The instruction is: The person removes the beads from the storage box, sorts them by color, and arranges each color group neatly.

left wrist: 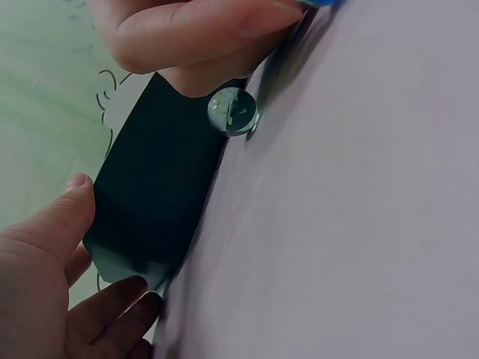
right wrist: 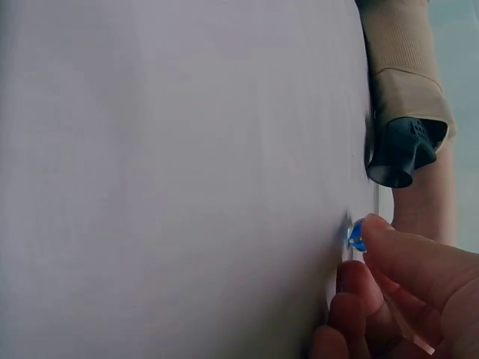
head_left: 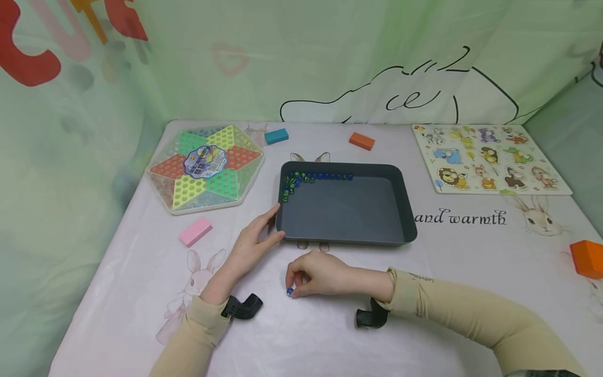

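My left hand (head_left: 248, 243) steadies the near left corner of a dark grey tray (head_left: 348, 209). Its fingertips lie along the left side and its thumb touches the front wall. My right hand (head_left: 325, 275) pinches a small blue marble (head_left: 289, 291) between thumb and fingers, low over the table in front of the tray; the marble also shows in the right wrist view (right wrist: 357, 235). In the left wrist view a clear glass marble (left wrist: 232, 111) with green inside sits on the table close to the right hand's fingers. Blue and green marbles (head_left: 325, 176) line the tray's far left corner.
A Chinese checkers board (head_left: 207, 167) lies left of the tray and an animal puzzle board (head_left: 490, 159) at the far right. Around them are a pink block (head_left: 196, 232), a teal block (head_left: 276, 136), a flat orange block (head_left: 361, 141) and a bigger orange block (head_left: 587, 259).
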`<state>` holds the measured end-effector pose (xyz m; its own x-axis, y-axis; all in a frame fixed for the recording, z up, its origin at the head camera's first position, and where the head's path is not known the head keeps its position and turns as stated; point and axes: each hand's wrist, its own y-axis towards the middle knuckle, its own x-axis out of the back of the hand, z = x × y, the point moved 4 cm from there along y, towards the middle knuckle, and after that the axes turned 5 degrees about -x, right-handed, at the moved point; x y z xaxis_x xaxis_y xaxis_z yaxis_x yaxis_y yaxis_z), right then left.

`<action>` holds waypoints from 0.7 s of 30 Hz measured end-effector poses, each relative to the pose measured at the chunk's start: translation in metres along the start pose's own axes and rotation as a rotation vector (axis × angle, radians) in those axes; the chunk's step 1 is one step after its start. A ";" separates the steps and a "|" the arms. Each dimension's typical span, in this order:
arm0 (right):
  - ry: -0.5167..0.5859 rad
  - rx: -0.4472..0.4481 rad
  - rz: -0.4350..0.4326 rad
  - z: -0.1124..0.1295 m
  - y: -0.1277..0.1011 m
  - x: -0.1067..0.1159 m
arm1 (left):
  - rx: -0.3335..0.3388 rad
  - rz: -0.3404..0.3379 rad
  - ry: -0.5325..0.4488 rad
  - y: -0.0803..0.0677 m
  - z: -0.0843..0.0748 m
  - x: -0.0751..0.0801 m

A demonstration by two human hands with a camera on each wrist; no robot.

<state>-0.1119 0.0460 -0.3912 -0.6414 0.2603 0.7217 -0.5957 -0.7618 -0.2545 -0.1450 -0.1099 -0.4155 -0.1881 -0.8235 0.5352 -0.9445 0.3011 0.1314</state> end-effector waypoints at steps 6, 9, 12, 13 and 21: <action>0.010 -0.002 0.012 0.001 -0.001 0.001 | 0.004 0.004 0.000 0.001 0.000 0.000; 0.039 -0.003 0.017 0.002 -0.001 0.006 | 0.001 0.005 0.005 0.001 0.000 0.000; 0.097 0.000 0.014 0.004 0.000 0.014 | 0.000 0.003 0.007 0.001 -0.001 0.000; 0.121 0.004 0.011 0.005 0.001 0.017 | 0.003 0.003 0.007 0.001 -0.001 0.000; 0.242 -0.004 -0.082 0.012 0.008 0.061 | -0.001 -0.006 0.016 0.001 -0.001 0.000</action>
<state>-0.1496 0.0492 -0.3419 -0.6877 0.4556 0.5652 -0.6518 -0.7304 -0.2042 -0.1454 -0.1091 -0.4144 -0.1785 -0.8174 0.5478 -0.9453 0.2969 0.1350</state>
